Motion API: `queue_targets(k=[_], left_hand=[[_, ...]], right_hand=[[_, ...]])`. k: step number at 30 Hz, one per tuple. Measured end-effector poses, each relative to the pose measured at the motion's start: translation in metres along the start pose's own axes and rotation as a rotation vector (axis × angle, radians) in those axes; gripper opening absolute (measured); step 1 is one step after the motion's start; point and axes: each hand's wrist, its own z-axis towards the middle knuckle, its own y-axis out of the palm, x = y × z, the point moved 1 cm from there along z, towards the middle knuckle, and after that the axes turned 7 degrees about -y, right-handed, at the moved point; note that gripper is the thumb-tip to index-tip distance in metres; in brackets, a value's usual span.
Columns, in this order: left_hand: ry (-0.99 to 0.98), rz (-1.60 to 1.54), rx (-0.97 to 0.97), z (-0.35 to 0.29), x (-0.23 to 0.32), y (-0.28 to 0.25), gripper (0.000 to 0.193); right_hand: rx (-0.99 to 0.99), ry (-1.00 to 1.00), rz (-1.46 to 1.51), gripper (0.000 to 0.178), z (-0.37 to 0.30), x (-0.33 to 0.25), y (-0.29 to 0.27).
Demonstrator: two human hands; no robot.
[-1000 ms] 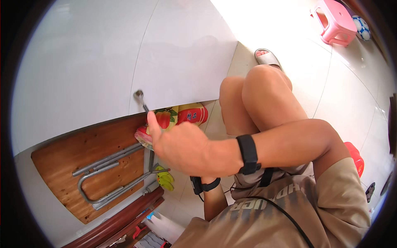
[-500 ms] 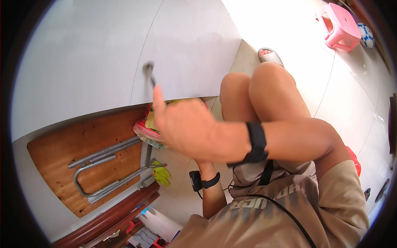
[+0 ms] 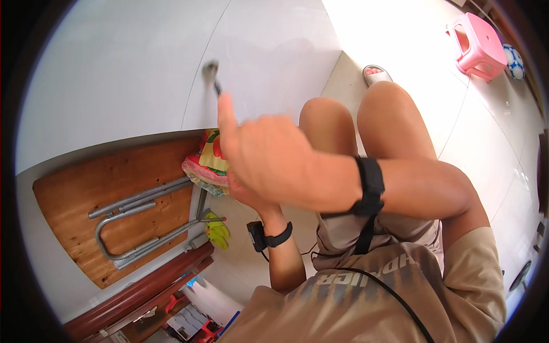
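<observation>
My right hand is closed around a slim dark-handled tool, its index finger stretched along the handle. The tool's small greyish, rounded head is at a glossy white panel, beside a thin seam. Blur hides the tool's exact kind and whether its head touches the panel. Below and behind the right hand is my left hand. Its fingers are mostly hidden, so what they hold cannot be seen. Close to both hands is a colourful plastic bag, red, yellow and green, under the panel's near edge.
A folded wooden table with grey metal legs leans at the left, by a yellow-green glove. Reddish-brown rails lie lower left. My bent knees are at the right. Farther off stand a pink stool and a blue-white ball.
The view has shifted slightly. My right hand and the tool have moved a little farther up along the white panel. More of my left hand now shows beneath the right.
</observation>
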Motion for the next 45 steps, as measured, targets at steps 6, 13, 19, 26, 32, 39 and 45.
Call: queue_targets(k=[6,13,19,26,32,39,45], left_hand=[[0.202,0.026,0.202,0.026,0.089,0.043,0.014],[0.290,0.081,0.212,0.061,0.100,0.078,0.017],[0.101,0.167,0.108,0.022,0.069,0.052,0.015],[0.274,0.446,-0.128,-0.029,0.001,0.006,0.014],[0.086,0.392,-0.144,-0.051,-0.010,-0.020,0.014],[-0.033,0.332,-0.140,-0.052,-0.016,-0.028,0.013],[-0.106,0.316,-0.130,-0.054,-0.019,-0.037,0.013]], right_hand=[[0.064,-0.019,-0.018,0.057,0.003,-0.018,0.022],[-0.030,-0.006,0.072,0.074,0.002,0.007,0.007],[0.009,-0.132,-0.011,0.074,0.003,-0.005,0.009],[-0.073,-0.024,-0.010,0.074,-0.002,0.003,0.001],[-0.348,-0.087,0.195,0.080,-0.007,-0.026,0.010],[-0.304,-0.178,0.139,0.081,-0.016,-0.030,0.025],[-0.322,-0.227,0.175,0.080,-0.009,-0.033,0.010]])
